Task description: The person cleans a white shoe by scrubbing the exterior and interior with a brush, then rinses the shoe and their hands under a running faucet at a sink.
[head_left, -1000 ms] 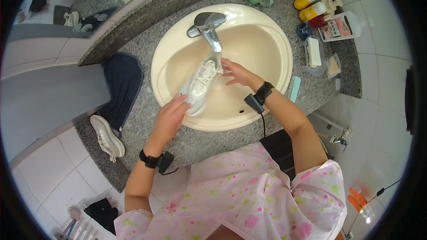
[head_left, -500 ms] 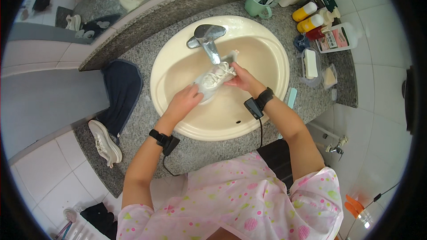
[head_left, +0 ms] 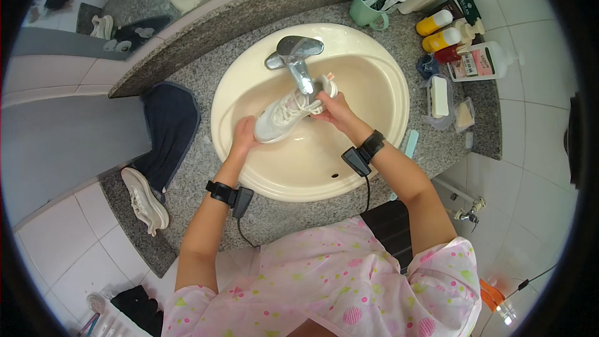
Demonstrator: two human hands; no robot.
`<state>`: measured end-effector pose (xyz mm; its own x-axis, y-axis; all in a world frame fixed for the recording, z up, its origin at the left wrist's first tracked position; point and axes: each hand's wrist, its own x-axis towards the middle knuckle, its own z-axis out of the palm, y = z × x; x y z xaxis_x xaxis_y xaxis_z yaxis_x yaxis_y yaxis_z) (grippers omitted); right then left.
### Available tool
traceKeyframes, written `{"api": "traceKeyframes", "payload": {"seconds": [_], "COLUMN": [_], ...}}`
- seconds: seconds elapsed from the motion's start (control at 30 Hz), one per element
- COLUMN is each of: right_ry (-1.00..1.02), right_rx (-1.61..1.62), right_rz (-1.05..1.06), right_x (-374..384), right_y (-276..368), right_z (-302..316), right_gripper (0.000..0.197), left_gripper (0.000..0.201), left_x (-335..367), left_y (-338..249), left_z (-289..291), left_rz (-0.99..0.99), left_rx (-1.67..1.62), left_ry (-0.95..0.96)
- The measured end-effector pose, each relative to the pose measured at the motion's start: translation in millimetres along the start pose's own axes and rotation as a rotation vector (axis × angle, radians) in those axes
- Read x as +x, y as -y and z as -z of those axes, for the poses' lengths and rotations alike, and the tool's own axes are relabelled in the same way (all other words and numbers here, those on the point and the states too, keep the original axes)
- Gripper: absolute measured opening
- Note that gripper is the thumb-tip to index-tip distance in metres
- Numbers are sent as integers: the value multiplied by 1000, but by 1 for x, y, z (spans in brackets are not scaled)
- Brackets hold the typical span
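Observation:
A white lace-up sneaker (head_left: 277, 120) is held over the cream sink (head_left: 268, 188), laces facing up. It lies slantwise, its heel end under the chrome faucet (head_left: 299, 65) and its toe toward the lower left. My right hand (head_left: 337, 112) grips the shoe near the ankle opening, thumb by the collar. At the toe, my left hand (head_left: 244, 136) closes on the shoe's left side; some of its fingers are hidden. The faucet's spout partly covers the shoe's opening.
Another white sneaker (head_left: 145, 203) rests on the granite counter's left end, beside a dark cloth (head_left: 171, 128). To the right are a soap bar (head_left: 439, 97) in a dish and a pale blue stick-like item (head_left: 412, 143). A green mug (head_left: 368, 9) and several bottles stand behind.
My left hand has slid left to the toe's side, and the toe has shifted left and slightly down. My right hand keeps its hold near the ankle opening.

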<state>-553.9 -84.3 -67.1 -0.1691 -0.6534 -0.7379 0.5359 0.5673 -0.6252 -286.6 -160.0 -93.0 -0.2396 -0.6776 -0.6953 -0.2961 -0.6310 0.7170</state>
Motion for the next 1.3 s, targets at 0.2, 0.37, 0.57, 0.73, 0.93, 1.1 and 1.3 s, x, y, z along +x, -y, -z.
{"api": "traceKeyframes", "payload": {"seconds": [0.2, 0.37, 0.57, 0.73, 0.93, 1.1, 1.3], "right_ry": [20, -16, -30, 15, 23, 18, -5], "right_rx": [-42, -98, -141, -188, -204, -241, -242], "right_rz": [-5, -41, -84, -88, -75, -92, -107], "right_x": [8, 6, 5, 5, 0, -4, -3], "right_y": [-10, -9, -7, -8, -5, -4, -7], "right_z": [-1, -7, -7, -2, -1, -1, 1], "right_gripper": [61, 51, 56, 58, 59, 52, 51], "left_gripper": [51, 50, 49, 49, 49, 50, 52], "left_x": [-20, -23, -27, -28, -30, -28, -27], "left_y": [2, 7, 7, 6, 9, 9, 11], "left_z": [3, 5, 3, 2, 3, 4, 4], "left_rz": [21, -23, -29, -41, -60, -61, -72], "left_rx": [82, 71, 67, 65, 88, 108, 91], "left_ry": [96, 85, 40, 26, 6, 3, 10]}}
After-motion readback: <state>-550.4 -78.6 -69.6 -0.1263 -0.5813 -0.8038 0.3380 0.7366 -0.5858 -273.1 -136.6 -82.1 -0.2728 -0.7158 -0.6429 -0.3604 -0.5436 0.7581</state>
